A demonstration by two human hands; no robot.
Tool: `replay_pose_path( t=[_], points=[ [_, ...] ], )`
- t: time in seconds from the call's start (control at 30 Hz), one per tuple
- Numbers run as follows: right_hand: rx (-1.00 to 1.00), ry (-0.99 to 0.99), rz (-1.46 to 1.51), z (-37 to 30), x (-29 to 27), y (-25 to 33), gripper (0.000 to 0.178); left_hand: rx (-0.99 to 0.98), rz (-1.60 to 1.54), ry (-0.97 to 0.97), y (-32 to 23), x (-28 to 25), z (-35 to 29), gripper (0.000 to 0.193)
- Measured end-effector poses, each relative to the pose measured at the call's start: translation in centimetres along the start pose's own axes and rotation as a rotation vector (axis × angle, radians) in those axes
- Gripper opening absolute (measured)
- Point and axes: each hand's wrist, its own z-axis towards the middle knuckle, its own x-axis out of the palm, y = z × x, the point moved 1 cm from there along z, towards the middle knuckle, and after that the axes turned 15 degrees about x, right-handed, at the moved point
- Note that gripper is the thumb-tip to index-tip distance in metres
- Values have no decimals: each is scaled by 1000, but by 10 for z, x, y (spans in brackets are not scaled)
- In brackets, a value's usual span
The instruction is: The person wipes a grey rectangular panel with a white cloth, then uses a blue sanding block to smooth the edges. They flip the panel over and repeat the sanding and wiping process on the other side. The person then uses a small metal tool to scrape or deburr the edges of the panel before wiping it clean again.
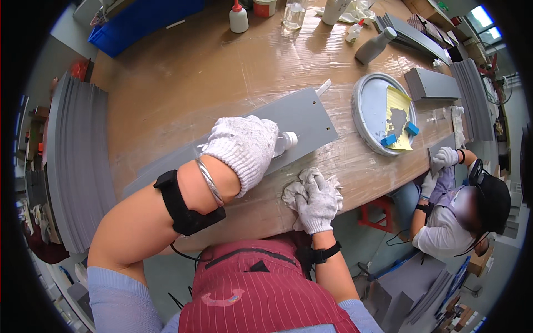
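Note:
My left hand (241, 145), in a white knitted glove, is closed around a clear plastic bottle (281, 144) with a white cap. The bottle lies tipped over a long grey board (305, 116), its cap pointing right. Two small dark holes show near the board's right end. My right hand (319, 205), gloved as well, grips a crumpled whitish rag (293, 192) at the table's near edge, just below the board. The palm side of each hand is hidden.
A round grey lid (363, 125) holds yellow paper and blue blocks. Grey boards (78, 161) are stacked at left, more (472, 100) at right. Bottles, including a grey one (376, 45), and a blue bin (141, 25) stand far back. A gloved co-worker (449, 222) works at right beside a red stool (377, 213).

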Motion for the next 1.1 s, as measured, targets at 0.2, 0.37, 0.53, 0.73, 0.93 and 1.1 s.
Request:
replay_pose_path(
  t=[0.2,0.37,0.53,0.73,0.93,1.1],
  points=[
    [-23,48,99,13,-11,-8,50,77,77,37,-13,13,17,28],
    [-18,89,187,22,-14,-11,43,-71,-160,-73,25,28,-46,52],
    [27,124,251,18,1,-20,46,-528,-801,-683,83,45,-184,71],
    [216,242,402,23,9,-19,51,-766,-946,-1369,146,118,-339,72],
    [328,234,799,35,15,-82,44,-808,-986,-1696,210,212,-349,64],
    [173,87,975,37,-86,-17,45,-808,-1041,-1708,233,265,-341,64]
  ],
)
